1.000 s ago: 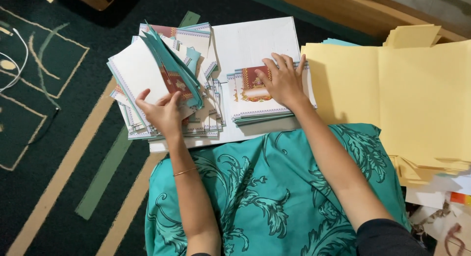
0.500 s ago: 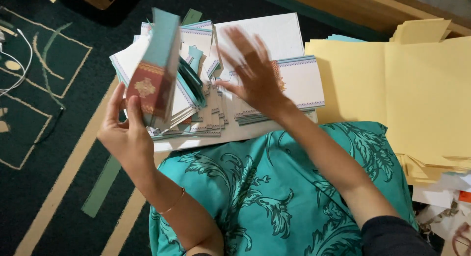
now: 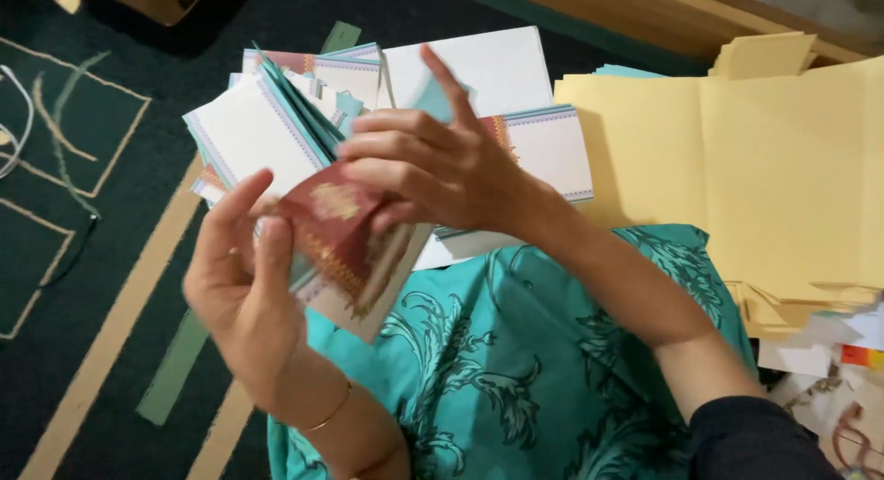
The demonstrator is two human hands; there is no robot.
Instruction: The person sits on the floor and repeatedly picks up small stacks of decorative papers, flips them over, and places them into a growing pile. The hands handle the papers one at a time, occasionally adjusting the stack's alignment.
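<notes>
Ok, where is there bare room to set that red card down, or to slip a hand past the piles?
Bare dark carpet lies left of the white card stacks, beyond the green strip. The teal cloth on the lap is free below both hands. It is crowded ahead: the stacks, the yellow sheets to the right, and loose papers beneath them.

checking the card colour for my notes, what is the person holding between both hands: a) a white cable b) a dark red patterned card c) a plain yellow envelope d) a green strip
b: both the left hand and right hand grip a dark red patterned card.
</notes>
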